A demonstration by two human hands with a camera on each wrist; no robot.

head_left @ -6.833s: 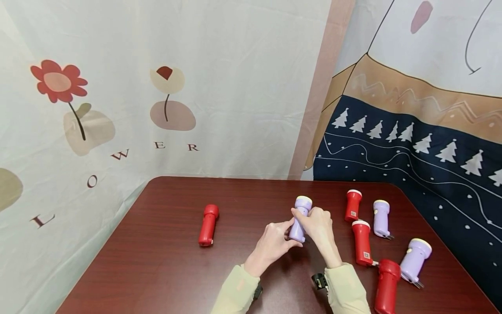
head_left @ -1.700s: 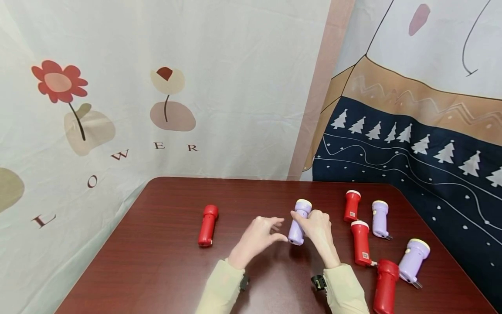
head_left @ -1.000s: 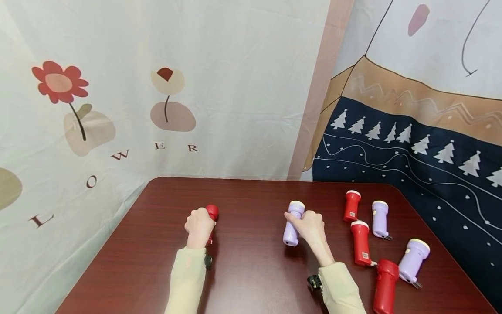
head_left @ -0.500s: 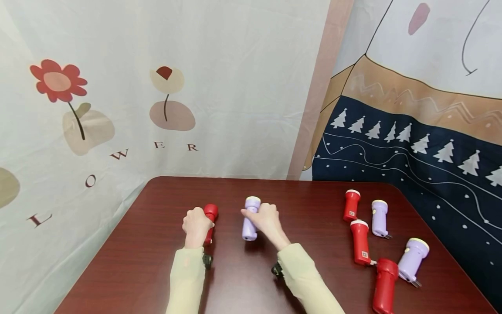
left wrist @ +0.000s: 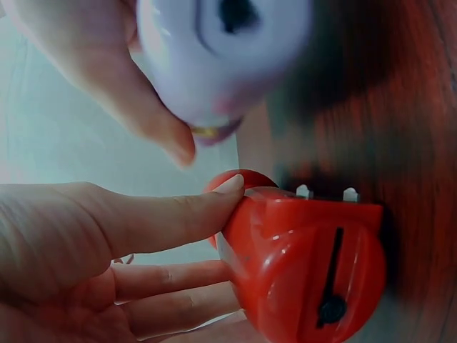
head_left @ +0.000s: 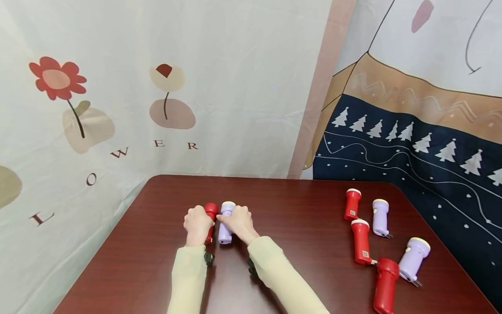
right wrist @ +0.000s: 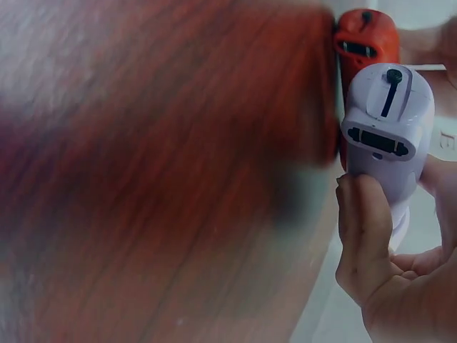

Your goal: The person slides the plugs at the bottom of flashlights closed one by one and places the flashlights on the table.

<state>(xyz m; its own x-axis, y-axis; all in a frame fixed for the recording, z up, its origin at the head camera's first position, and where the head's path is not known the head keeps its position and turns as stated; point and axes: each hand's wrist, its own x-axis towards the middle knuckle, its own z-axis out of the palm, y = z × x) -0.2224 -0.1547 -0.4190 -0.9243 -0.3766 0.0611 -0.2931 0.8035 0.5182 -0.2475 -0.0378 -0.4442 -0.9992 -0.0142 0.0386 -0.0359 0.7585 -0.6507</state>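
In the head view, the left hand [head_left: 198,222] clasps a red plastic cylindrical flashlight [head_left: 211,209] at its right side, and the right hand [head_left: 240,222] is curled round a pale lavender plastic flashlight with a flared head [head_left: 225,234]; the two flashlights stand side by side between the hands, a narrow gap between them. Well to the right of the right hand, five flashlights lie on the dark reddish wooden tabletop [head_left: 298,244], in neither hand: a small white-rimmed red one [head_left: 353,205], a larger white-rimmed red one [head_left: 361,242], an all-red one [head_left: 386,285] and two lavender ones, farther [head_left: 380,216] and nearer [head_left: 415,260], with thin prongs [head_left: 417,284] jutting out. In the left wrist view, the left thumb presses the red flashlight's side, metal tips [left wrist: 350,194] edging out near it, and the blurred lavender end is just beyond that thumb. In the right wrist view, the lavender flashlight sits clamped between right thumb and fingers, its prong slot [right wrist: 378,141] showing nothing jutting out. As a judgement, pairing these two up is nearly done and letting go is left; whether the lavender one touches the tabletop cannot be told.
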